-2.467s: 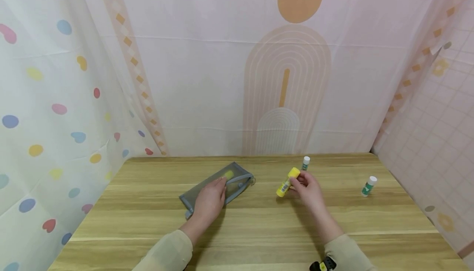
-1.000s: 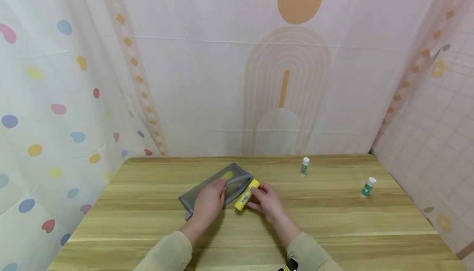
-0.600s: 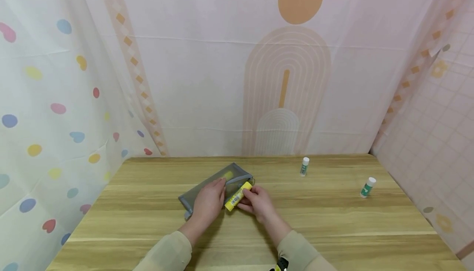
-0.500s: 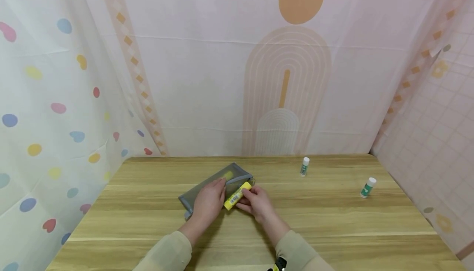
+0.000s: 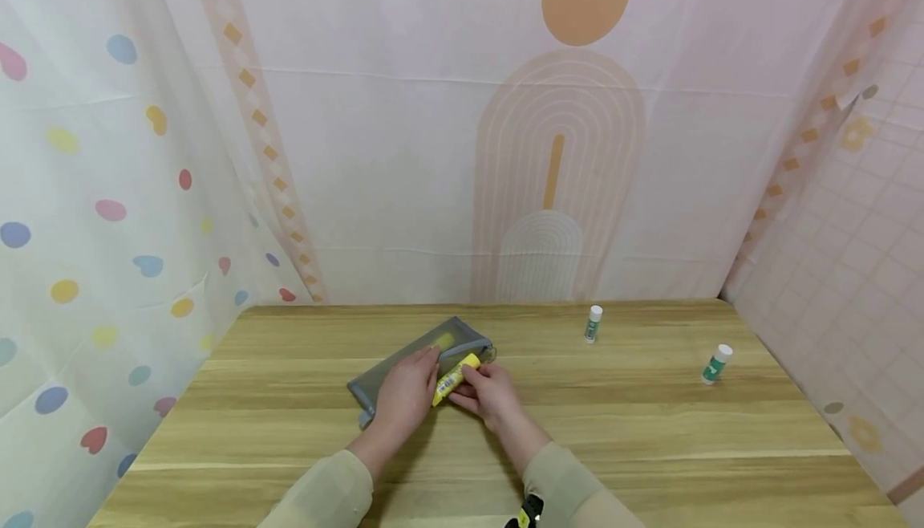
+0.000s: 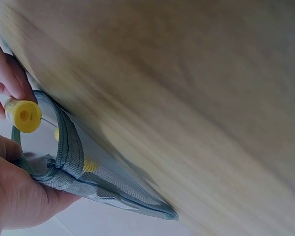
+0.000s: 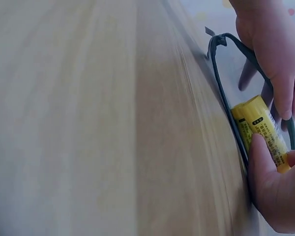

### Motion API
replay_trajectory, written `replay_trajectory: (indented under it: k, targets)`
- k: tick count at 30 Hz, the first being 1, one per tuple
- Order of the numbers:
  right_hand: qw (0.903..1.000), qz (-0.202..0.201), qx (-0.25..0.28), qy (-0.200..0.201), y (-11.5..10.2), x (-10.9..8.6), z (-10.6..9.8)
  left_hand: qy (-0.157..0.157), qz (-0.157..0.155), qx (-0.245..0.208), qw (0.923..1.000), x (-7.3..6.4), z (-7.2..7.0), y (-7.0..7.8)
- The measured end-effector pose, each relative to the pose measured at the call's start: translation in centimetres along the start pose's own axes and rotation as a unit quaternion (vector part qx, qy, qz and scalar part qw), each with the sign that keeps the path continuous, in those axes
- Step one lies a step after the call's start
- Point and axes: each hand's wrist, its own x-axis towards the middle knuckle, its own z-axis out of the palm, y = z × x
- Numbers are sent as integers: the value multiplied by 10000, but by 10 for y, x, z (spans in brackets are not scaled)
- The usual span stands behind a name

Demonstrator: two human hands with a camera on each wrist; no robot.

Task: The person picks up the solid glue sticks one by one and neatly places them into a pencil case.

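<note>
A grey see-through zip pouch (image 5: 465, 336) lies slanted on the table, its mouth facing me. My left hand (image 5: 407, 389) lies over it and pinches the upper edge of the mouth, which gapes in the left wrist view. My right hand (image 5: 494, 396) pinches a yellow glue stick (image 5: 455, 379) between thumb and fingers, right at the opening. In the right wrist view this glue stick (image 7: 268, 130) is between the pouch's two edges, alongside another yellow one (image 7: 244, 129). Through the mesh a yellow patch (image 6: 90, 165) shows inside the pouch.
Two smaller glue sticks with white caps and green labels stand upright to the right, one farther back (image 5: 593, 325) and one near the right side (image 5: 716, 365). The wooden table (image 5: 650, 448) meets patterned curtains (image 5: 390, 191) behind and at both sides.
My right hand has carried the yellow glue stick leftward from beside the farther small stick to the pouch's mouth. My left hand has stayed on the pouch.
</note>
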Motion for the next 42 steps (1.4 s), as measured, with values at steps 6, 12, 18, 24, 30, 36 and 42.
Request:
replay_trajectory:
  k: [6, 12, 18, 24, 30, 36, 42]
  targets:
    - [9999, 3, 32, 102, 1, 5, 4, -36, -40, 19, 10000, 0, 0, 0]
    - [9996, -1, 43, 296, 2, 11, 6, -48, -38, -8, 10000, 0, 0, 1]
    - [9989, 76, -4, 467, 0, 15, 6, -71, -41, -20, 10000, 0, 0, 3]
    - [9988, 101, 130, 460, -1, 15, 6, 2, 36, -44, 10000, 0, 1, 2]
    - [9991, 99, 152, 387, -2, 13, 4, 125, 190, 21, 9997, 1, 2, 0]
    - [9997, 58, 65, 249, -2, 9, 1, 128, 231, -18, 9996, 0, 2, 0]
    - [9997, -2, -59, 233, -5, 4, -6, 77, 218, -45, 9997, 0, 1, -1]
